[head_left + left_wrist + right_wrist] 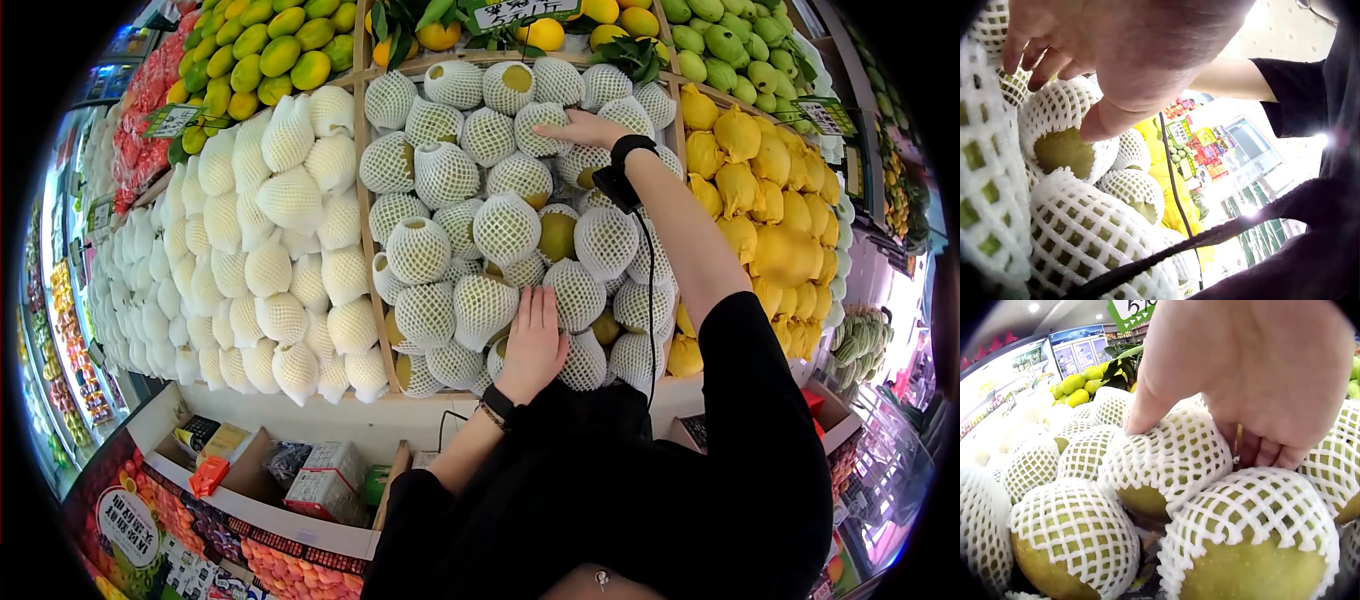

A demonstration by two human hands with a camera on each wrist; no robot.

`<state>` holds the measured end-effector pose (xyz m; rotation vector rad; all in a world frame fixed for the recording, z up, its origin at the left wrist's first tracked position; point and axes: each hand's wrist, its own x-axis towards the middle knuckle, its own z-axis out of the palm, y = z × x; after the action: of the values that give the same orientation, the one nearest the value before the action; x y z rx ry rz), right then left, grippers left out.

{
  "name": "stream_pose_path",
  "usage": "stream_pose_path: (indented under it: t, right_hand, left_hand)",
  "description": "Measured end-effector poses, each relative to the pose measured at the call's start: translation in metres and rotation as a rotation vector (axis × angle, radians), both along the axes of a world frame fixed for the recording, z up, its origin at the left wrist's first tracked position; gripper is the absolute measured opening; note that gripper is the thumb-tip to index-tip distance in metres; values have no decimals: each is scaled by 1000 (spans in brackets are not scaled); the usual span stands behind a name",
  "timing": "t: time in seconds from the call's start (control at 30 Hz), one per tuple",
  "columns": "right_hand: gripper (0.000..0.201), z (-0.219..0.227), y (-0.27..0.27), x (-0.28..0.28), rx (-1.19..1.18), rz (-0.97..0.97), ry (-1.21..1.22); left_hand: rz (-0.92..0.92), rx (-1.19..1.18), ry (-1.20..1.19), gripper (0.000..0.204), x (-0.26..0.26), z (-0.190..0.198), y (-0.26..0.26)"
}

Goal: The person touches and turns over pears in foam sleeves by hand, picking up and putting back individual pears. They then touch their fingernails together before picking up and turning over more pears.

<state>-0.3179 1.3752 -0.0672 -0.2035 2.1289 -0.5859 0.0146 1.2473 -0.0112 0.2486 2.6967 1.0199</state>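
Note:
My right hand (588, 130) reaches to the upper part of the middle bin. Its thumb and fingers lie on either side of a green fruit in a white foam net (1172, 453), gripping it among the others. Lower down, my left hand (535, 345) rests with fingers extended over the front rows of netted fruit. In the left wrist view, its thumb (1100, 125) lies by a netted fruit (1063, 153) whose bare green-brown side shows. Close below is another netted fruit (1091, 231). Each wrist wears a black band.
Wooden dividers (362, 190) border the bin. Left are pale fruit in foam nets (290, 200); right, yellow-wrapped fruit (770, 160). Green-yellow fruit (275, 50) and a price sign (525, 12) stand at the back. A black cable (652, 300) hangs from the right wrist. Below are boxes (330, 480).

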Motion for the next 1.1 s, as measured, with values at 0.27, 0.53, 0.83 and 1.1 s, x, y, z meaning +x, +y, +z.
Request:
stream_pose_path:
  t: [0.27, 0.53, 0.83, 1.1]
  right_hand:
    - [119, -6, 1, -4, 85, 53, -4]
    - [107, -21, 4, -9, 119, 96, 47]
    - [72, 15, 35, 9, -247, 6, 203]
    - [22, 97, 128, 128, -889, -542, 295]
  left_hand:
    - [-2, 0, 2, 73, -1, -1, -2]
    - [-19, 21, -4, 68, -2, 0, -5]
    - [-21, 133, 17, 43, -10, 33, -22]
    - [-62, 51, 269, 25, 6, 38, -23]
